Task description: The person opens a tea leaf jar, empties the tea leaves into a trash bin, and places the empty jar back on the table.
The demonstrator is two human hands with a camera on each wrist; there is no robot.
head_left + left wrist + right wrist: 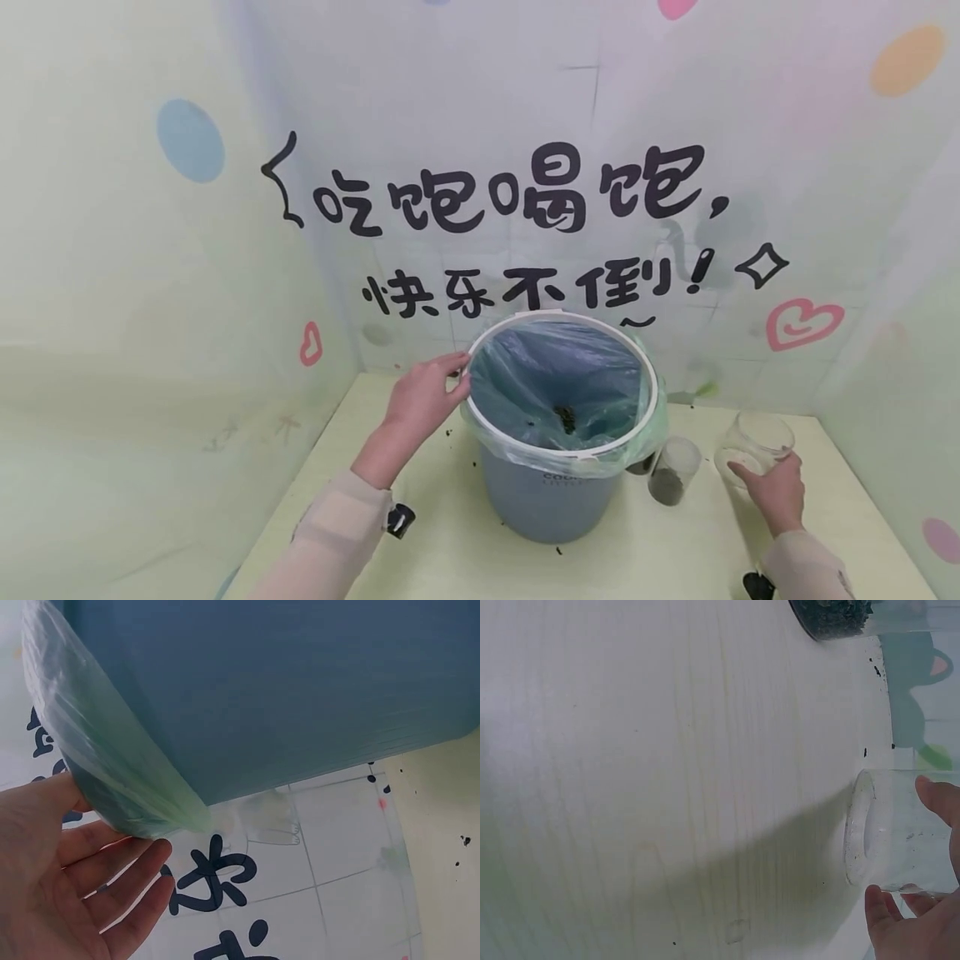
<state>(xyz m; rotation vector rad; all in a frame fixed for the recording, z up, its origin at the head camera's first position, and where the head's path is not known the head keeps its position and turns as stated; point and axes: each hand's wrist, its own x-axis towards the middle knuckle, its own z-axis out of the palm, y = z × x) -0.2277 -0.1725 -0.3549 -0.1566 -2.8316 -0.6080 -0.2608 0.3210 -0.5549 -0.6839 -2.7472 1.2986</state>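
Note:
A blue-grey trash bin [551, 504] stands upright, lined with a translucent green bag [517, 392] folded over its white rim [651, 392]. Dark crumbs, resembling tea leaves, lie inside the bag. My left hand [423, 396] pinches the bin's rim at its left side; in the left wrist view, the bag's edge [112, 742] meets the thumb and fingers. Over at the right, my right hand [780, 492] grips a clear glass jar [765, 433]. In the right wrist view the jar [896, 825] shows its base, with small specks on the glass.
Between bin and jar stands a clear glass [666, 483] holding dark bits; another dark-filled container [641, 465] is partly hidden behind the bin. Dark crumbs are scattered over the pale wooden table [427, 558]. A printed fabric wall [487, 100] rises behind and along both sides.

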